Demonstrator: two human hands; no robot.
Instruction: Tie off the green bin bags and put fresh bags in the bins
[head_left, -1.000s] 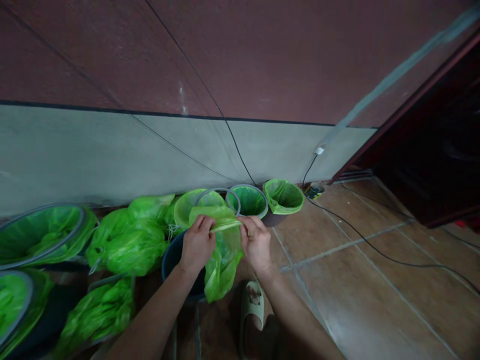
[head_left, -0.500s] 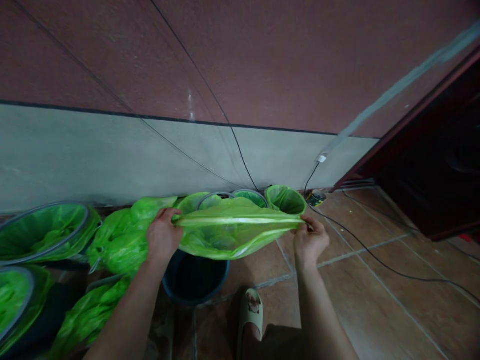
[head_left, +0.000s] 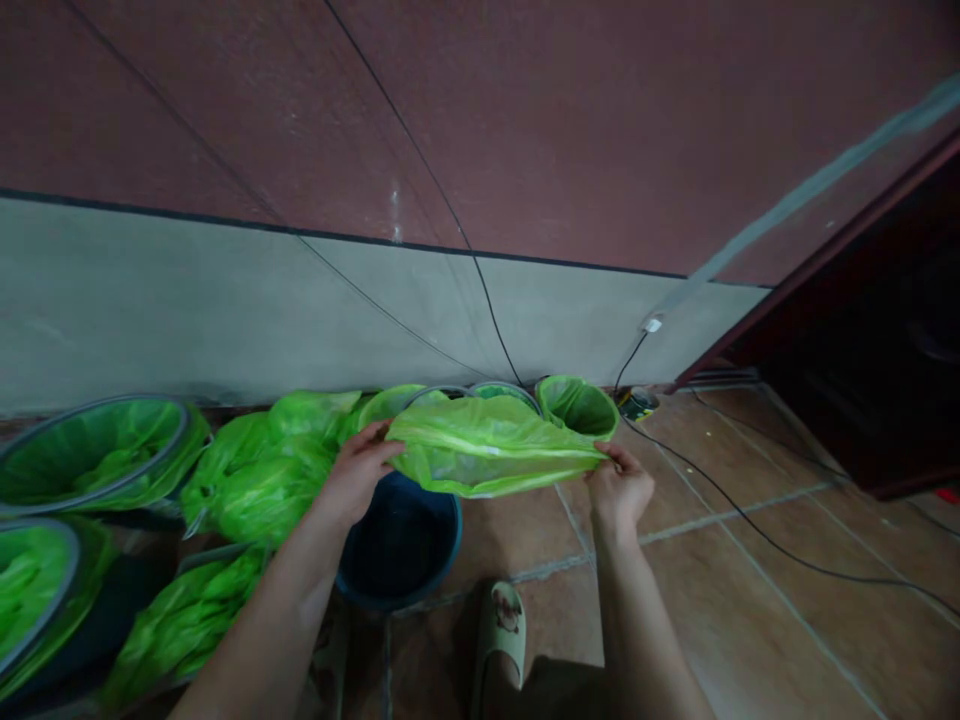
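Observation:
A green plastic bag (head_left: pixel 487 455) is stretched sideways between my two hands, its mouth edge running from one to the other. My left hand (head_left: pixel 361 470) pinches the bag's left end. At the right end my right hand (head_left: pixel 621 482) grips the rim between thumb and fingers. Below the bag and my left hand stands a dark blue bucket (head_left: pixel 401 570), with no liner showing in it. Behind the held bag, a bin lined in green (head_left: pixel 577 405) stands by the wall; more lined bins there are partly hidden by it.
Large green-lined bins (head_left: pixel 97 450) and filled green bags (head_left: pixel 262 480) line the left side. A black cable (head_left: pixel 750 520) crosses the tiled floor on the right. A small can (head_left: pixel 637 403) sits by the wall, near a dark door (head_left: pixel 862 380). A slippered foot (head_left: pixel 502 625) is below.
My left hand has moved right, bringing the bag's ends closer, so the bag hangs slacker and bunches on the left. More of the blue bucket shows. My right hand has barely moved.

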